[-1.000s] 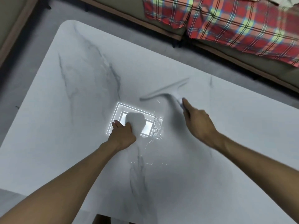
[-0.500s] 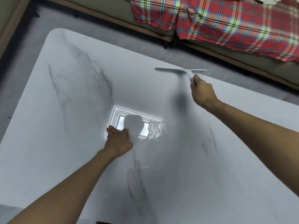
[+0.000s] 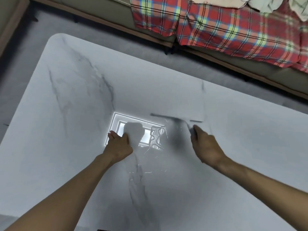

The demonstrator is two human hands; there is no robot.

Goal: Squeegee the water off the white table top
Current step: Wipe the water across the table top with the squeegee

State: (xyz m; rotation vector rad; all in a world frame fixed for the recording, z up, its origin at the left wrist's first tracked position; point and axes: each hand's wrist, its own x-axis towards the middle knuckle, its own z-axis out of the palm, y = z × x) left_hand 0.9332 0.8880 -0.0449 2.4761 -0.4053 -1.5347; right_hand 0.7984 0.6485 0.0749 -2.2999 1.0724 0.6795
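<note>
The white marble-veined table top [image 3: 75,124] fills the view. My right hand [image 3: 206,145] grips the handle of a grey squeegee [image 3: 175,118], whose blade is motion-blurred and lies crosswise on the table just beyond the hand. Thin streaks of water [image 3: 156,139] glint in the reflected ceiling light between my two hands, and more trail toward me. My left hand [image 3: 119,144] rests on the table at the left of that reflection, fingers curled under; I cannot tell whether it holds anything.
A sofa with a red plaid blanket [image 3: 216,29] runs along the far side of the table. Crumpled pale cloths [image 3: 260,4] lie on it at the top right. Grey floor [image 3: 20,64] shows between the table's rounded far-left corner and the sofa.
My right hand had pushed the squeegee out to the far edge, and has now drawn it back toward me across the table. My left hand has stayed in place.
</note>
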